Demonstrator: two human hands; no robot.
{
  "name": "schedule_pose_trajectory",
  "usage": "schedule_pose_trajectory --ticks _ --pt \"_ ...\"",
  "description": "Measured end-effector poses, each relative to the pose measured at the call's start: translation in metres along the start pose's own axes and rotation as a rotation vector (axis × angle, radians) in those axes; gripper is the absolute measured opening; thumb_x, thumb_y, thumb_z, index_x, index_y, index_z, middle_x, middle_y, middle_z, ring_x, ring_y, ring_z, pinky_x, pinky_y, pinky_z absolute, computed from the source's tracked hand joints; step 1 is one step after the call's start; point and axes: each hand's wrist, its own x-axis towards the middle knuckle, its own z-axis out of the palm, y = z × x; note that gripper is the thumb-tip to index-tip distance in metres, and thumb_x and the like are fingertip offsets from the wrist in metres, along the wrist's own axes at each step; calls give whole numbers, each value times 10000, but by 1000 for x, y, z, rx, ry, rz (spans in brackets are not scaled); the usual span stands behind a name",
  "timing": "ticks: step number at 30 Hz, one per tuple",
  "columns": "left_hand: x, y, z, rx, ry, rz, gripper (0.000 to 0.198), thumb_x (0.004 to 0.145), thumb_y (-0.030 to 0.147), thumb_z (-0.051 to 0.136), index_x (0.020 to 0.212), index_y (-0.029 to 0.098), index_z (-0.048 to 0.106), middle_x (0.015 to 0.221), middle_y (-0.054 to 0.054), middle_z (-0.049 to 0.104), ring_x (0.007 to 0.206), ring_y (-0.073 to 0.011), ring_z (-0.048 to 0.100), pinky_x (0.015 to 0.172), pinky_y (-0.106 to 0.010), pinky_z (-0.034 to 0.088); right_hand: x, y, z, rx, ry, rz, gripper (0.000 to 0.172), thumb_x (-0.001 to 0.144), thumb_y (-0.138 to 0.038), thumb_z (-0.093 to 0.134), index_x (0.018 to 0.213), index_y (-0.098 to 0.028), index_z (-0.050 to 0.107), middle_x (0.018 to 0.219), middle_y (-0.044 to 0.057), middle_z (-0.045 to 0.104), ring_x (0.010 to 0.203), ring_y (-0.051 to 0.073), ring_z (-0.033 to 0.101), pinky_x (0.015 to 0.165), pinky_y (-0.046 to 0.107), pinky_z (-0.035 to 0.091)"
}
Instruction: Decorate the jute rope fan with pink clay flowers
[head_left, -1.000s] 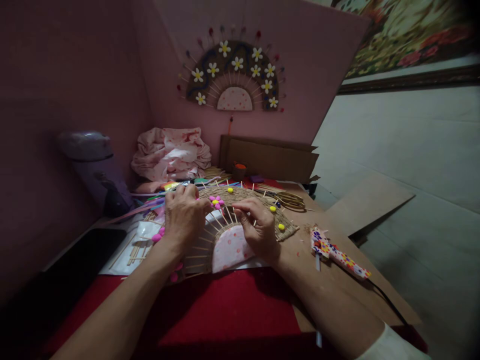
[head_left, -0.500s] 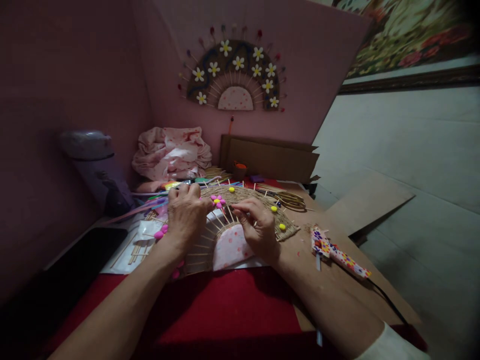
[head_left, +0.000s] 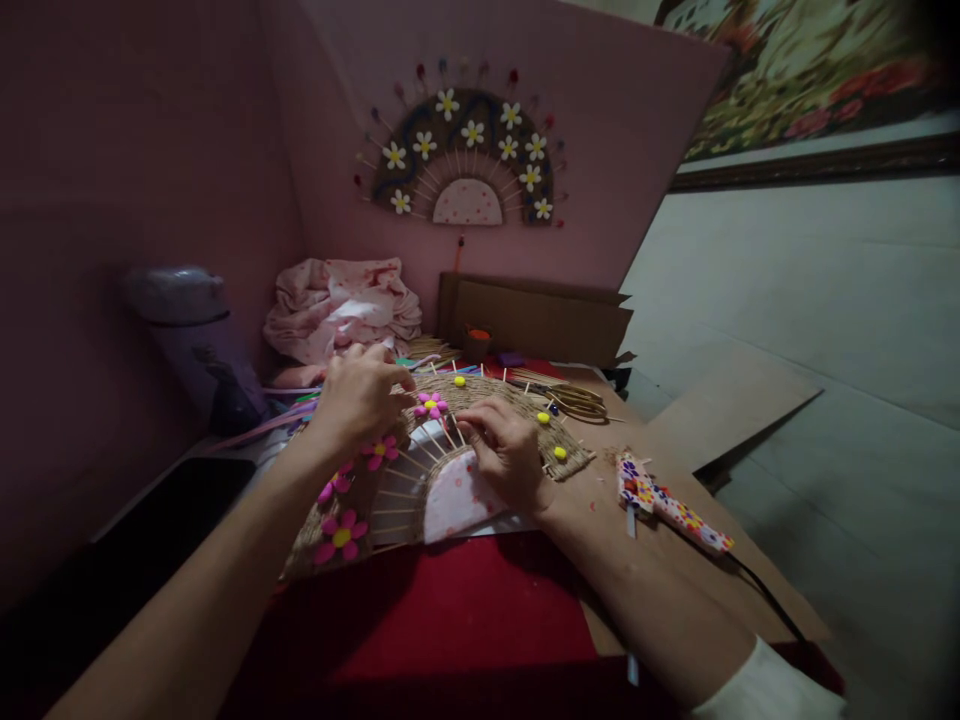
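Note:
A half-round woven fan piece (head_left: 517,400) with stick spokes and a pink dotted centre (head_left: 457,495) lies on the red mat (head_left: 450,610). Pink flowers (head_left: 341,532) with yellow middles sit along its left arc, and yellow dots (head_left: 559,453) on its right arc. My left hand (head_left: 360,395) hovers over the top left of the arc, fingers curled in a pinch beside a pink flower (head_left: 430,404); what it holds is too small to name. My right hand (head_left: 506,450) rests on the spokes, fingers bent and pressing down.
A patterned glue gun (head_left: 667,505) with a black cord lies right of the fan. Gold scissors (head_left: 577,400), sticks and coloured strips lie behind it. Further back are cardboard (head_left: 540,315), bunched pink cloth (head_left: 341,305) and a jug (head_left: 191,340). A finished fan (head_left: 465,150) hangs on the pink wall.
My left hand moved up and back off the left arc, uncovering three pink flowers there. My right hand slid slightly left and lower on the spokes.

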Motion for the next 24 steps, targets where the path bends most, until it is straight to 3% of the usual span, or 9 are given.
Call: schedule_pose_trajectory --ticks 5,9,14,18,24 --pt "7 -9 0 60 -121 -34 526 693 569 612 1105 246 664 1062 -130 592 989 -339 480 759 -402 381 20 15 -8 -199 -24 124 186 899 -277 485 974 -185 628 987 79 631 938 195 575 831 316 446" --pt "13 -27 6 -55 -243 -75 594 643 647 587 1051 227 691 1029 -136 625 962 -336 516 762 -387 393 36 38 -15 -291 -129 244 222 907 -266 457 971 -159 641 1006 93 638 971 199 561 851 318 420" --pt "22 -38 7 -74 -314 -107 653 623 706 548 1096 278 683 1026 -120 658 973 -343 535 793 -387 385 49 60 -16 -382 -238 371 247 912 -281 444 1016 -197 652 1023 87 658 954 203 566 814 314 392" --pt "25 -34 2 -6 -323 -116 587 584 716 578 1016 343 713 1042 -118 611 1014 -371 485 806 -425 373 51 58 -12 -450 -269 312 254 909 -314 462 1064 -225 641 1052 69 669 1000 227 534 822 346 354" --pt "19 -20 -2 -47 -191 -7 350 656 592 633 884 349 740 1001 -83 554 971 -316 434 801 -419 346 47 38 -9 -523 -133 105 221 888 -344 509 949 -202 667 999 75 669 1025 249 479 867 387 290"
